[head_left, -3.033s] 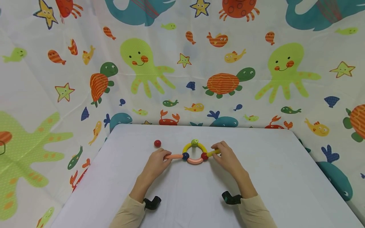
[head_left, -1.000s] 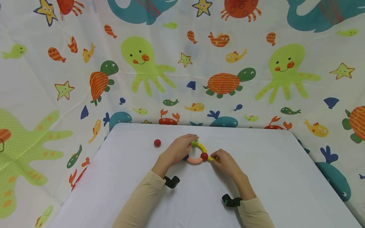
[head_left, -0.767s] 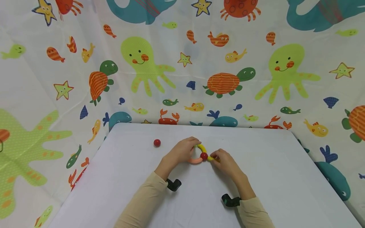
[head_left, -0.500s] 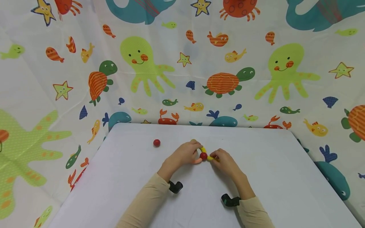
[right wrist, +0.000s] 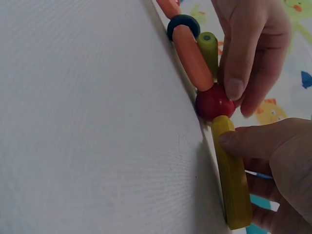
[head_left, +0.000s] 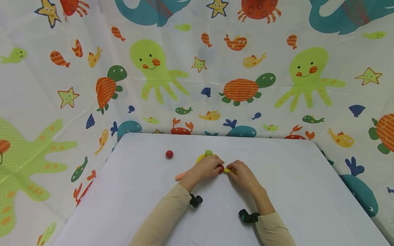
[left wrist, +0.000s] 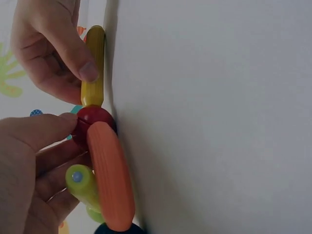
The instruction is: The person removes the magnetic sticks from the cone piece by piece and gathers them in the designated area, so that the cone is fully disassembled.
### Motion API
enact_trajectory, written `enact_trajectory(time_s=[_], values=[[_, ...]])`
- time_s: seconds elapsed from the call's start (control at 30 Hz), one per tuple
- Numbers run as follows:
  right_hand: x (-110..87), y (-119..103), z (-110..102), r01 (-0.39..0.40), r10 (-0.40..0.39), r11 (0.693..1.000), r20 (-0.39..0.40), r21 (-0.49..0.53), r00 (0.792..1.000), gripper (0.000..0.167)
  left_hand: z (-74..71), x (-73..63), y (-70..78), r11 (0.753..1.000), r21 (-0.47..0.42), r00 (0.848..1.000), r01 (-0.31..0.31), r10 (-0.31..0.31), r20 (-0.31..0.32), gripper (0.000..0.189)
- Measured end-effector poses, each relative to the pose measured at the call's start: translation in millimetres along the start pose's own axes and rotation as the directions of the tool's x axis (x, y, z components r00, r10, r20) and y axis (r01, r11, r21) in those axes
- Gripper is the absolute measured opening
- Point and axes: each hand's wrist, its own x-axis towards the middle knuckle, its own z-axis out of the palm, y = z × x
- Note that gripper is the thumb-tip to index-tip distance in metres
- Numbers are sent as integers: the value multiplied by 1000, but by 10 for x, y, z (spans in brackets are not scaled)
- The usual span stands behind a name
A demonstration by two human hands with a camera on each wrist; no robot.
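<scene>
A ring of colored toy pieces lies on the white table, with straight sticks leading out from it. My left hand (head_left: 207, 168) reaches over the ring and pinches its red ball (right wrist: 214, 103) between thumb and fingers. To its right, my right hand (head_left: 243, 175) grips the yellow stick (right wrist: 231, 180), whose end meets the red ball. A curved salmon piece (left wrist: 112, 175) joins the red ball to a dark blue ball (right wrist: 183, 24). The green piece (head_left: 208, 153) tops the ring. Left of my left hand, a salmon stick (head_left: 181, 176) pokes out; its inner end is hidden in the head view.
A loose red ball (head_left: 169, 154) sits on the white table (head_left: 147, 205) to the left of the ring. Behind the table's far edge hangs a cloth (head_left: 184, 82) printed with sea animals. Each wrist carries a small black camera (head_left: 248, 216).
My left hand has let go of the salmon stick, moved right across the ring and taken hold of the red ball. The right hand stays on the yellow stick, slightly lower than before.
</scene>
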Motion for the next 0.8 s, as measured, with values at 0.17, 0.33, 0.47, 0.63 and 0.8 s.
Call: enact_trajectory(time_s=[0.17, 0.33, 0.47, 0.63, 0.8], values=[[2, 22, 16, 9, -9, 1000, -13, -10, 1000, 19, 28, 32, -1, 999, 38, 1000, -8, 8, 14, 33], [33, 26, 7, 0, 0, 1000, -13, -7, 1000, 20, 39, 50, 0, 998, 64, 999, 7, -9, 30, 34], [75, 33, 6, 5, -5, 1000, -11, -12, 1000, 20, 48, 48, -3, 998, 48, 999, 42, -43, 17, 36], [133, 31, 4, 17, -17, 1000, -9, -16, 1000, 19, 85, 34, -12, 995, 57, 996, 86, -84, -22, 35], [197, 36, 14, 10, -10, 1000, 1, 0, 1000, 19, 124, -3, -11, 991, 69, 991, 112, -107, -79, 34]])
